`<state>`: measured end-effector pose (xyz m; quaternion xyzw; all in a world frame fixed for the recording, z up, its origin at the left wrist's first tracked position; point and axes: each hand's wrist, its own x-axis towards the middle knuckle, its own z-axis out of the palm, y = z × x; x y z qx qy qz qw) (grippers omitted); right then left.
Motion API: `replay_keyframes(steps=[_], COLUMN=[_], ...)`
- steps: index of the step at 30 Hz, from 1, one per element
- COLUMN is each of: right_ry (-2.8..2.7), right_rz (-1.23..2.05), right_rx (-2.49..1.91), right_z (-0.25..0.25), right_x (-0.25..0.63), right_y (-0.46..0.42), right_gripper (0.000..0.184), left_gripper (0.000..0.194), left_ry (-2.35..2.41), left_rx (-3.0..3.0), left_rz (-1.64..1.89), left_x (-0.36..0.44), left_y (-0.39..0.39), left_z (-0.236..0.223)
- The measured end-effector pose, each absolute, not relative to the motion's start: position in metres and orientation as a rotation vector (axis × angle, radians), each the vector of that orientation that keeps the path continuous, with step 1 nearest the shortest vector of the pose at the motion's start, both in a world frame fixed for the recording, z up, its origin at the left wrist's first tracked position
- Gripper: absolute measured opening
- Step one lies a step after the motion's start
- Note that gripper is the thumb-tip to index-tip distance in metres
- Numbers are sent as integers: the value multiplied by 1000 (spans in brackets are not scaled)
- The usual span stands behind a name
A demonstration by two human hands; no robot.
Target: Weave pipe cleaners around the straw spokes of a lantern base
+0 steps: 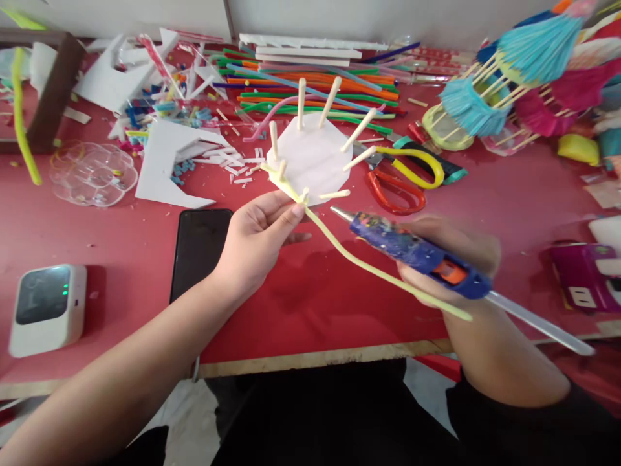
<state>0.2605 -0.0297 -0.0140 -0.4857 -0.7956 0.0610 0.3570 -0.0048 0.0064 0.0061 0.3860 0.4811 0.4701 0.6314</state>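
Note:
My left hand [264, 236] pinches the near edge of a white foam disc [310, 155], its thumb pressing a pale yellow pipe cleaner [349, 252] against the rim. Several cream sticks [330, 100] stand up around the disc's border. Along the left rim the pipe cleaner lies against the edge, while its loose end trails to the lower right. In my right hand [451, 252], slightly blurred, is a blue glue gun [402, 249] with a clear glue stick [538, 320] out of its back. Its metal nozzle points at the disc's near right edge, apart from it.
Scissors with red and yellow handles [412, 168] lie behind the glue gun. Beyond the disc are bundled pipe cleaners [315, 84]. Foam offcuts [162, 162], a black phone [201, 249], a white device [48, 310] and a clear flower-shaped tray [92, 175] are left; fringed models [495, 90] stand right.

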Motion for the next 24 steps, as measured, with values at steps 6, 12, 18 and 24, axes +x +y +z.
replay_keyframes(steps=[6,12,18,24], right_ry=[-2149,-2164,-2169,-2145], right_rz=[123,79,91,71], right_rx=[-1110,-1017,-1007,-1005], right_z=[7,2,3,0], right_x=[237,237,236,238], right_y=[-29,-25,-26,-25], right_gripper=[22,23,24,26], left_gripper=[27,27,28,22], left_ry=[1098,1054,1069,1040], left_rx=[939,999,1026,1001], left_rz=[1043,977,970,976], left_x=[-3,-4,-4,-3], left_y=[3,3,3,3], left_z=[9,10,9,9])
